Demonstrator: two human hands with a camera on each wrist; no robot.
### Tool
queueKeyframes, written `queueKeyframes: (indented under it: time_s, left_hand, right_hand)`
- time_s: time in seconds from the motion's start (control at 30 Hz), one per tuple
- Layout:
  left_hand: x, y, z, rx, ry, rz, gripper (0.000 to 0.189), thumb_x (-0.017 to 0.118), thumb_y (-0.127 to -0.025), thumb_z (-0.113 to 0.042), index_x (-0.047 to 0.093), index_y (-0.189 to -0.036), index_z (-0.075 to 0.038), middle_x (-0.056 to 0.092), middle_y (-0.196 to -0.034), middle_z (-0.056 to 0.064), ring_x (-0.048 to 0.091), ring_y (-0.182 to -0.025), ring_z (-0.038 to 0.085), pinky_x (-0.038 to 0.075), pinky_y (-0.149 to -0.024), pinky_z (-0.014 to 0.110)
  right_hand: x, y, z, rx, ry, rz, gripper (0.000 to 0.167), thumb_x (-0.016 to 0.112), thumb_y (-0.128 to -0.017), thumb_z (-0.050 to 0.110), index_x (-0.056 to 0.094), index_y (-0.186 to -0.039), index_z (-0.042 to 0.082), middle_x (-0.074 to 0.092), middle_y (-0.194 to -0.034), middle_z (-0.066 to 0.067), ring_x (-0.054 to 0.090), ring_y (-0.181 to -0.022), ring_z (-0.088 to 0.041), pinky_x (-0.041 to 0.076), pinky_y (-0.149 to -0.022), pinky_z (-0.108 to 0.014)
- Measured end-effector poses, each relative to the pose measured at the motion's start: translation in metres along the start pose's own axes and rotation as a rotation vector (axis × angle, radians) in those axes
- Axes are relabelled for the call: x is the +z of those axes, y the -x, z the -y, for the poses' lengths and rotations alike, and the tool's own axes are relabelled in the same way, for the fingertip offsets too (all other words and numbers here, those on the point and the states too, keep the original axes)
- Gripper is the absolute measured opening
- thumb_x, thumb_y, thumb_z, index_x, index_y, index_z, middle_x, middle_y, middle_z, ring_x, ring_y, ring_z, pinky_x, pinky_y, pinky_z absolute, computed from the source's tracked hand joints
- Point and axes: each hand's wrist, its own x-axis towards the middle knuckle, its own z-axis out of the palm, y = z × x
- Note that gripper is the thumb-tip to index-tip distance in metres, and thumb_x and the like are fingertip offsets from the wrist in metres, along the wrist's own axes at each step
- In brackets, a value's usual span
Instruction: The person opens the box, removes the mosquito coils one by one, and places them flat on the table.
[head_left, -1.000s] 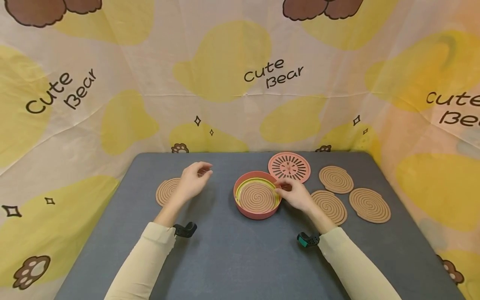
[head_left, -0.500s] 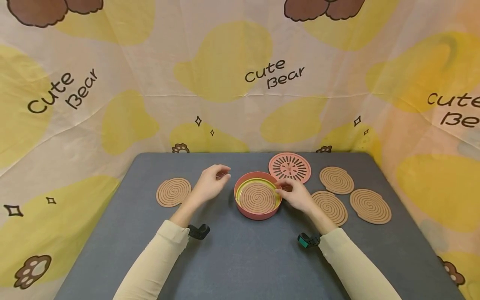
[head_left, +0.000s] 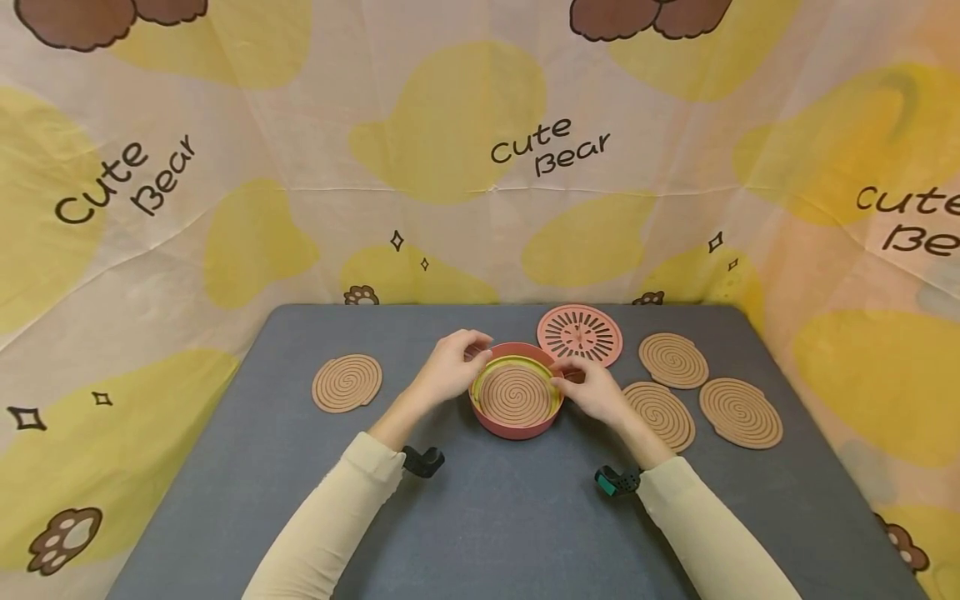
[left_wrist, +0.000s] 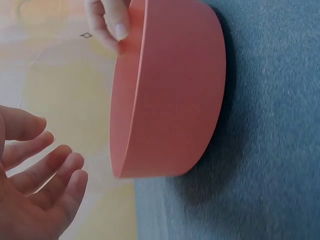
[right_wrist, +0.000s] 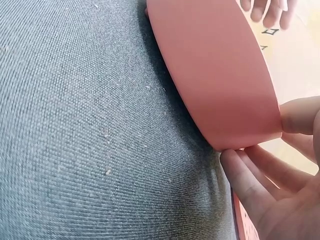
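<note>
A round pink-red mosquito coil box [head_left: 517,432] stands on the grey table, with a yellow-green ring and a brown mosquito coil [head_left: 515,395] inside it. My right hand [head_left: 592,390] grips the right side of the box; in the right wrist view its thumb is at the rim and its fingers [right_wrist: 245,185] lie against the outer wall. Over the box's left edge hovers my left hand [head_left: 453,367], fingers loosely bent and holding nothing. The left wrist view shows a gap between that hand [left_wrist: 40,175] and the box wall [left_wrist: 175,90].
Behind the box, to the right, lies a slotted pink lid [head_left: 579,334]. Three brown coils are on the right: one at the back [head_left: 672,360], one partly under my right arm [head_left: 663,415], and one farther right [head_left: 740,412]. Another coil [head_left: 347,383] lies at the left.
My left hand has moved right, from beside the left coil to the box's left edge, uncovering that coil. The right hand and the box have stayed in place.
</note>
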Motion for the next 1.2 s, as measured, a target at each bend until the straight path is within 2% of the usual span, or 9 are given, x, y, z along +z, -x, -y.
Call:
queueKeyframes:
  time_s: [0.37,0.53,0.7,1.0,1.2]
  left_hand:
    - [0.017,-0.006,-0.009,0.004,-0.053,0.007,0.026,0.064,-0.1,-0.015,0.07,-0.122,-0.002,0.066,-0.108,0.01,0.062,-0.1,0.024,0.052,-0.089,0.042]
    - [0.024,-0.011,-0.013,-0.001,-0.059,0.048,0.029,0.062,-0.1,-0.016,0.068,-0.125,-0.002,0.066,-0.115,0.014,0.063,-0.107,0.029,0.051,-0.092,0.044]
    - [0.032,-0.015,-0.012,-0.039,-0.066,0.085,0.031,0.061,-0.101,-0.016,0.066,-0.128,-0.002,0.065,-0.121,0.015,0.062,-0.112,0.029,0.05,-0.095,0.045]
    - [0.043,-0.019,-0.007,-0.123,-0.061,0.096,0.029,0.062,-0.101,-0.016,0.067,-0.127,-0.004,0.064,-0.122,0.015,0.06,-0.114,0.03,0.049,-0.098,0.046]
    - [0.048,-0.02,-0.007,-0.15,-0.066,0.116,0.032,0.062,-0.1,-0.017,0.066,-0.128,-0.003,0.064,-0.125,0.017,0.058,-0.118,0.031,0.047,-0.1,0.048]
  right_hand:
    - [0.001,0.0,0.0,-0.014,-0.021,0.004,0.027,0.071,-0.098,0.015,0.069,-0.122,0.004,0.069,-0.115,-0.012,0.065,-0.102,-0.028,0.052,-0.084,-0.039]
    - [0.0,0.001,0.001,-0.005,-0.024,0.001,0.027,0.071,-0.098,0.016,0.069,-0.122,0.004,0.069,-0.115,-0.012,0.064,-0.101,-0.027,0.052,-0.083,-0.038]
    - [0.0,0.002,0.002,-0.001,-0.023,0.006,0.028,0.071,-0.098,0.017,0.069,-0.123,0.004,0.069,-0.115,-0.012,0.064,-0.101,-0.027,0.052,-0.084,-0.038]
    - [-0.001,0.003,0.002,0.006,-0.029,0.02,0.029,0.07,-0.098,0.018,0.068,-0.124,0.004,0.069,-0.117,-0.013,0.064,-0.103,-0.028,0.052,-0.085,-0.038]
    - [-0.001,0.003,0.002,-0.001,-0.036,0.021,0.029,0.07,-0.098,0.017,0.068,-0.124,0.003,0.069,-0.117,-0.013,0.064,-0.103,-0.028,0.052,-0.084,-0.038]
